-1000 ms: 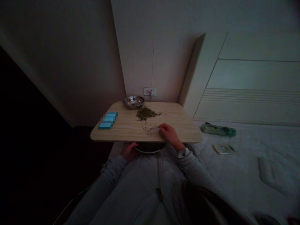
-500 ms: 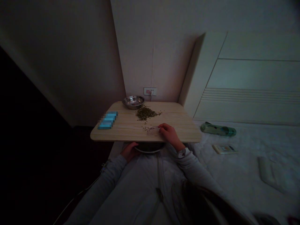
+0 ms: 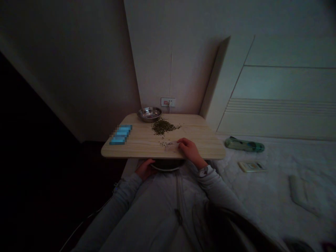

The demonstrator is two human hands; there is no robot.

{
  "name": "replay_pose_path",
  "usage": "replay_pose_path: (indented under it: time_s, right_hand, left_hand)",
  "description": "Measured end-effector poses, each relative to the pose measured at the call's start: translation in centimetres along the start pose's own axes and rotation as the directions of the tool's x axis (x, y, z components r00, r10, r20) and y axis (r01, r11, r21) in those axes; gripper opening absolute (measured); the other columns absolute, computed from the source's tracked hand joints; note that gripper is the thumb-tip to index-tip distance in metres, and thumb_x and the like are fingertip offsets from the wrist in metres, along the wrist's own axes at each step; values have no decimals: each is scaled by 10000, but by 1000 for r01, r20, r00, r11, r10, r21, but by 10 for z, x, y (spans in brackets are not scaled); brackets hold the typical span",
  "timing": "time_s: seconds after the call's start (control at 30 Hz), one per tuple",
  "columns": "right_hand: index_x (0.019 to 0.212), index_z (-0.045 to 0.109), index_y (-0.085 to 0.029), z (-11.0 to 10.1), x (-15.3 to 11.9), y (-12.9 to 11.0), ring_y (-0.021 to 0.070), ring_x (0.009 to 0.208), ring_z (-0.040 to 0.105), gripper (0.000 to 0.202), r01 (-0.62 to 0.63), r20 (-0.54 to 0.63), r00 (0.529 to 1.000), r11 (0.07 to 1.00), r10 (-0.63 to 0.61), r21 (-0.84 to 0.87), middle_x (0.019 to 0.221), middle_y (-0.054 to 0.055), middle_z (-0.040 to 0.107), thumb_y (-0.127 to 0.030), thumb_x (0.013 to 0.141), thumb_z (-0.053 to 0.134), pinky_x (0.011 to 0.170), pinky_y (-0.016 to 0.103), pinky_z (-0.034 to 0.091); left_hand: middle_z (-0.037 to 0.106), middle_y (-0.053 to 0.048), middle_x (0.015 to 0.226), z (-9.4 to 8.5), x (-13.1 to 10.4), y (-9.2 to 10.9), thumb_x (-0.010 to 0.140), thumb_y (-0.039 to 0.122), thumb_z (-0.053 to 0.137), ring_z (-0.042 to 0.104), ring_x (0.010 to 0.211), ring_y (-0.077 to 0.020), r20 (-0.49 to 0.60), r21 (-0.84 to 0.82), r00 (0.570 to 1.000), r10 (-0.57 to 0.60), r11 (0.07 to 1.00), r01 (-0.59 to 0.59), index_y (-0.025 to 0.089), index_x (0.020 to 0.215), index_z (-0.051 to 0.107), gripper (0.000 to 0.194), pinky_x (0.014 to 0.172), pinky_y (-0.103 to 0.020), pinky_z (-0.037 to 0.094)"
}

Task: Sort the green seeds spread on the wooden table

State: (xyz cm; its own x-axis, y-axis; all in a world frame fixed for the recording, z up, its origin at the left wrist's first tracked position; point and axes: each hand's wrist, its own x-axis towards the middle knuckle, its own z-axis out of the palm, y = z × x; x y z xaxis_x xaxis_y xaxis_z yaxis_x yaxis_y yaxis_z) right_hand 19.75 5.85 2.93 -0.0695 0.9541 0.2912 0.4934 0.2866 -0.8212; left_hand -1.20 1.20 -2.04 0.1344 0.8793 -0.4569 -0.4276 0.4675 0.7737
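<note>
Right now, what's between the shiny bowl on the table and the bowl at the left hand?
In the head view: the pile of small green grains, a few loose grains, the clear piece at the right hand, and bare wooden tabletop.

Remotely, I see a pale wooden tabletop (image 3: pixel 202 134) bearing a metal bowl (image 3: pixel 150 120), scattered green grains (image 3: pixel 163 127), a see-through piece (image 3: pixel 171 147) and a pixelated blue rectangle (image 3: pixel 120 135); rightward, a white bed (image 3: pixel 244 192) carries a green cylinder (image 3: pixel 244 144), flat slab (image 3: pixel 252 166) and pale bundle (image 3: pixel 303 194).
</note>
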Motion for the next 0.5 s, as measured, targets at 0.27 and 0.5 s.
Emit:
replay_pose_path:
  time_s: [0.27, 0.5]
  right_hand:
    - [781, 611, -178, 0, 0, 1, 135, 655, 511, 230, 12, -3, 1000, 1000, -12, -2, 649, 0, 602, -230, 661, 421, 633, 243, 378]
    - [782, 613, -177, 0, 0, 0, 137, 650, 507, 240, -3, -1, 1000, 1000, 3, -14, 644, 1, 598, -225, 659, 413, 636, 249, 377]
  left_hand:
    - [639, -33, 668, 0, 0, 0, 677, 146, 505, 611, 734, -177, 4, -5, 1000, 9, 1000, -9, 156, 693, 567, 65, 588, -266, 486]
    - [643, -42, 675, -1, 0, -1, 681, 155, 505, 609, 784, -191, 16, -24, 1000, -5, 1000, 6, 152, 709, 574, 75, 619, -281, 489]
